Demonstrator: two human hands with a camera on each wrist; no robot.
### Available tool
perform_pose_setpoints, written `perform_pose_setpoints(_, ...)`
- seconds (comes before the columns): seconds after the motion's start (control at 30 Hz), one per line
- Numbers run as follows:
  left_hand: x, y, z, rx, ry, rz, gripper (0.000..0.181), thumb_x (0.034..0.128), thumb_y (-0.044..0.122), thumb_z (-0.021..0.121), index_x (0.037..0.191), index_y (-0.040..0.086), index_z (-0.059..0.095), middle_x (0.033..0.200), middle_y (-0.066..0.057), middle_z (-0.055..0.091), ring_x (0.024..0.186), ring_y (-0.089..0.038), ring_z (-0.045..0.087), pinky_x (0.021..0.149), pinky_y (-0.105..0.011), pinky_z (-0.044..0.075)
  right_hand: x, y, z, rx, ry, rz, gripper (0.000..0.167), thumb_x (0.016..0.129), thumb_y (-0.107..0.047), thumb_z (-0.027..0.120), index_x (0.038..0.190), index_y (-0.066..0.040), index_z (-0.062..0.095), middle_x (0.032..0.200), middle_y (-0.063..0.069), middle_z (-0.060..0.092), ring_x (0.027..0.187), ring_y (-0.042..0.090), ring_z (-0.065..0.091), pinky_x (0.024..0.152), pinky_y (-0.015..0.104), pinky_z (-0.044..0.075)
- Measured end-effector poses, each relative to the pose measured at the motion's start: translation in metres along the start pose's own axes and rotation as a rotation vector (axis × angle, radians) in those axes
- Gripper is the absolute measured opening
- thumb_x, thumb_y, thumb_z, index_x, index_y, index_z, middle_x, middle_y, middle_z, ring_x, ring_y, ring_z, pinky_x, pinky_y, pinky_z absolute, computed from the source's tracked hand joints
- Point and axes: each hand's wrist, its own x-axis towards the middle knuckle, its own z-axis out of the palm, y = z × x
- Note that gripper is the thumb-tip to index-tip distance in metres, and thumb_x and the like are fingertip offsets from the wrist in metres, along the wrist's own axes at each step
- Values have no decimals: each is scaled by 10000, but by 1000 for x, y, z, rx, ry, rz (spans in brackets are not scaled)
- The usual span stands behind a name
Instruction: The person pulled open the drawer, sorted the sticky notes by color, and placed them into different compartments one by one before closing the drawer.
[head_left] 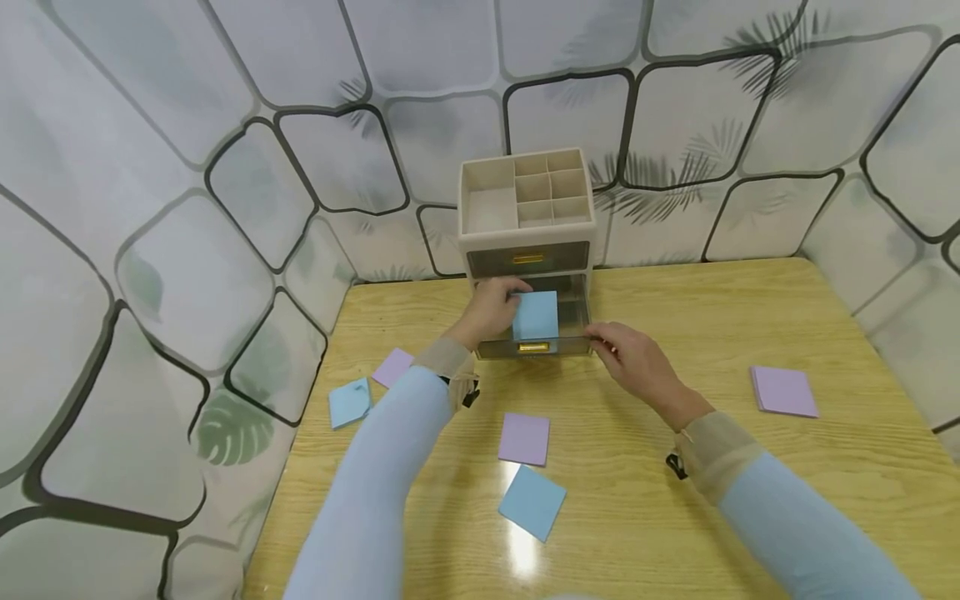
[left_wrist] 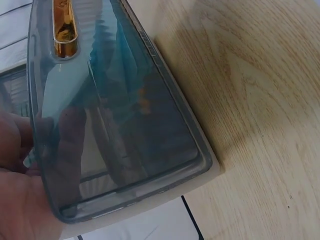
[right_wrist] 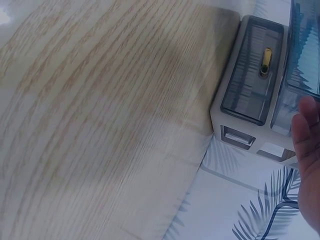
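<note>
Near the middle of the counter's (head_left: 637, 500) back edge stands a small drawer cabinet (head_left: 528, 236), with one drawer (head_left: 573, 346) standing open between a shut one above and another below. A blue note pad (head_left: 537, 315) is inside it, close behind the drawer's see-through front. The left grip (head_left: 493, 308) reaches in at the pad's left edge; I cannot tell whether it pinches the paper or only touches it. The right grip (head_left: 633, 354) has its fingertips at the drawer's front right corner, and whether they pinch or merely steady it is unclear

A purple pad (head_left: 523, 438) and a blue pad (head_left: 532, 503) lie between the cabinet and the counter's near edge, and another purple pad (head_left: 785, 392) lies toward the right edge

The step in hand looks like settling notes in the drawer. The next move probably calls for laying the pad flat, then drawing the left fingers clear of the front
</note>
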Motion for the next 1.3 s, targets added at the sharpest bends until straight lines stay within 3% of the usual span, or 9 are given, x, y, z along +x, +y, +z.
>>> perform_pose_setpoints(0.07, 2, 0, 1, 14, -5, -5, 332, 1105, 30, 498, 1362, 63, 704, 1397, -137, 701, 545, -95, 325, 675, -265, 410, 0, 0, 0, 2, -3, 4, 200, 1041, -21, 661, 1227, -10, 733, 1111, 161, 767, 858, 260, 725, 736, 445, 621)
perform_pose_setpoints(0.17, 5, 2, 3, 63, -25, -18, 360, 1102, 13, 468, 1380, 60, 692, 1425, -140, 686, 674, -146, 529, 802, -296, 503, 0, 0, 0, 2, -5, 8, 202, 1041, -19, 659, 1229, -5, 732, 1123, 169, 765, 870, 270, 726, 743, 450, 622)
perform_pose_setpoints(0.27, 6, 6, 6, 156, -76, -57, 437, 1067, -61, 443, 1405, 84, 680, 1454, -140, 665, 1060, -243, 687, 997, -365, 552, 0, 1, 1, -2, -8, 7, 207, 1044, -18, 653, 1236, 1, 728, 1119, 173, 763, 871, 273, 725, 741, 451, 620)
perform_pose_setpoints(0.33, 7, 8, 8, 220, -114, -81, 499, 1037, -112, 430, 1412, 100, 681, 1514, -138, 623, 1339, -299, 617, 1137, -404, 515, -1, 1, 2, -3, -8, 6, 209, 1047, -20, 649, 1241, 3, 725, 1113, 173, 761, 867, 271, 722, 739, 450, 618)
perform_pose_setpoints(0.43, 7, 10, 11, 285, -159, -100, 522, 1024, -132, 443, 1416, 116, 683, 1536, -141, 595, 1466, -315, 521, 1202, -429, 468, -1, 0, 2, -2, -4, 3, 210, 1049, -23, 647, 1243, 6, 723, 1100, 170, 759, 859, 265, 718, 733, 445, 615)
perform_pose_setpoints(0.57, 9, 11, 13, 321, -180, -112, 454, 1060, -77, 462, 1425, 94, 671, 1535, -150, 588, 1479, -327, 503, 1209, -432, 462, -1, 0, 3, -4, 5, 0, 209, 1046, -22, 650, 1239, 7, 724, 1090, 168, 757, 846, 257, 711, 723, 439, 609)
perform_pose_setpoints(0.77, 9, 12, 12, 364, -181, -127, 437, 1042, -67, 481, 1432, 39, 649, 1507, -156, 613, 1449, -330, 541, 1186, -415, 485, -2, 0, 4, -3, 14, -5, 211, 1040, -24, 662, 1238, 8, 728, 1094, 168, 757, 842, 254, 708, 714, 431, 605)
perform_pose_setpoints(1.1, 7, 14, 13, 330, -209, -156, 407, 1069, -45, 500, 1425, 69, 661, 1535, -147, 592, 1494, -337, 487, 1227, -431, 439, -2, 0, 4, -10, 16, -10, 219, 1043, -32, 660, 1247, 13, 724, 1094, 173, 754, 824, 250, 702, 703, 426, 598)
perform_pose_setpoints(1.3, 6, 15, 14, 380, -229, -143, 383, 1078, -23, 499, 1416, 52, 662, 1529, -149, 595, 1498, -341, 479, 1240, -435, 425, -2, 0, 4, -9, 22, -22, 220, 1038, -25, 663, 1245, 22, 724, 1086, 175, 755, 817, 249, 699, 697, 428, 595)
